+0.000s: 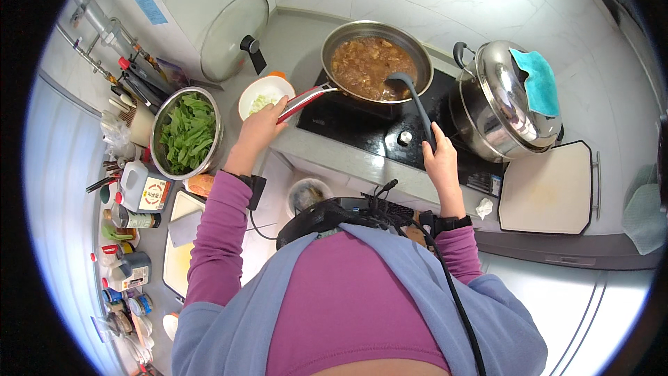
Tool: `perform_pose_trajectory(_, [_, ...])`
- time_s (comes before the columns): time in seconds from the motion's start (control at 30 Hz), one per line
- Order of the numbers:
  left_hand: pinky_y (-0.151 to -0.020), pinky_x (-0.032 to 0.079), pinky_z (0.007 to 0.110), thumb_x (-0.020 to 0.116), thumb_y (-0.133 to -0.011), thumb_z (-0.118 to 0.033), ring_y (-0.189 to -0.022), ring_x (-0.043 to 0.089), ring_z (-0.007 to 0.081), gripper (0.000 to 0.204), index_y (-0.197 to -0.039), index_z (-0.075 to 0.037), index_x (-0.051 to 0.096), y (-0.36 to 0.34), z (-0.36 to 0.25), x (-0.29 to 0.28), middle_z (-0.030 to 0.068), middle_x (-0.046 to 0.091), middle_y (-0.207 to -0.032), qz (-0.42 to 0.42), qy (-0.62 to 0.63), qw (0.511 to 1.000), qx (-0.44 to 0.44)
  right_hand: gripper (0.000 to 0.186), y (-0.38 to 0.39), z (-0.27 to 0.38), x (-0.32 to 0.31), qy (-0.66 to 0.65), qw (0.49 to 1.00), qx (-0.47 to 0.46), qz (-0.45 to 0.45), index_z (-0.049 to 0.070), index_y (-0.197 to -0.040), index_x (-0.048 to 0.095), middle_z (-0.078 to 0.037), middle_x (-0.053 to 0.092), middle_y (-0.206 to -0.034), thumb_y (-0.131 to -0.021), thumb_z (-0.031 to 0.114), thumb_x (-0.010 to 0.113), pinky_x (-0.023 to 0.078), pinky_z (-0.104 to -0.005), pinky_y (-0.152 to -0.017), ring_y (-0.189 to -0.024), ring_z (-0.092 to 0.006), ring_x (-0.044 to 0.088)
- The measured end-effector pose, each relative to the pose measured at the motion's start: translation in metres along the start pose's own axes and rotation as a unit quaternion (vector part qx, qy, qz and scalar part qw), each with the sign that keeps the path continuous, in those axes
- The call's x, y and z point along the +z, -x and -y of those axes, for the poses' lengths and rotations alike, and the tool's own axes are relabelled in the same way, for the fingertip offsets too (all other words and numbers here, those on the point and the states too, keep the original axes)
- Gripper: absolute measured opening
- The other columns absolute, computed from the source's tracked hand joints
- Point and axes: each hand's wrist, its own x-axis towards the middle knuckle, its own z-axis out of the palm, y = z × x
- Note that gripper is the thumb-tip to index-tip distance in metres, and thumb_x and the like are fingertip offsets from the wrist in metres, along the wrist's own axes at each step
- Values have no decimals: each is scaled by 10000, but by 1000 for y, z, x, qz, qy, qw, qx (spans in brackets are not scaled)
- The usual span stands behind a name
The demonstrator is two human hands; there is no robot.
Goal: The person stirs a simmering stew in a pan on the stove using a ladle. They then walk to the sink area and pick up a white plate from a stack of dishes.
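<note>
Gripping the red handle (306,101), left hand (261,125) sits just beside the small bowl (270,85); a swing might knock that over. Pan (376,29) on hob (369,125), holding brown stew (365,66): brisk stirring could slop it out. Right hand (442,159) grasps the ladle (422,113), head in stew; a slack grip could drop it.

One wide fisheye view looks steeply down from the wearer's head, close above the purple fabric shirt (358,306) at six o'clock, facing the round silver metal pan (421,56) farther off near twelve.
</note>
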Motion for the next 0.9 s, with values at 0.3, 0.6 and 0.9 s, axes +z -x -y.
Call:
perform_pose_trajectory(0.3, [-726,535,446,720,-802,-316,-842,664,342,671,-1402,-209,440,0,-1,8,125,650,-1000,-31,-7,999,-26,489,-2,13,-2,-31,998,-52,-23,50,-1315,532,-210,610,-962,-839,49,641,507,-420,-759,-856,-369,626])
perform_pose_trajectory(0.6, [-738,532,442,714,-809,-308,-863,662,329,678,-1413,-220,419,-1,-5,1,120,648,-1009,-3,-12,999,-38,392,-8,16,-4,-48,996,-52,-58,-9,-1257,563,-223,645,-919,-893,118,632,518,-398,-707,-794,-362,650])
perform_pose_trajectory(0.9, [-726,533,443,716,-807,-293,-841,664,330,673,-1412,-234,427,1,0,9,116,648,-995,-40,-10,999,-14,371,-18,23,-10,-42,988,-82,-121,6,-1266,580,-160,652,-829,-917,125,619,488,-311,-627,-668,-198,619])
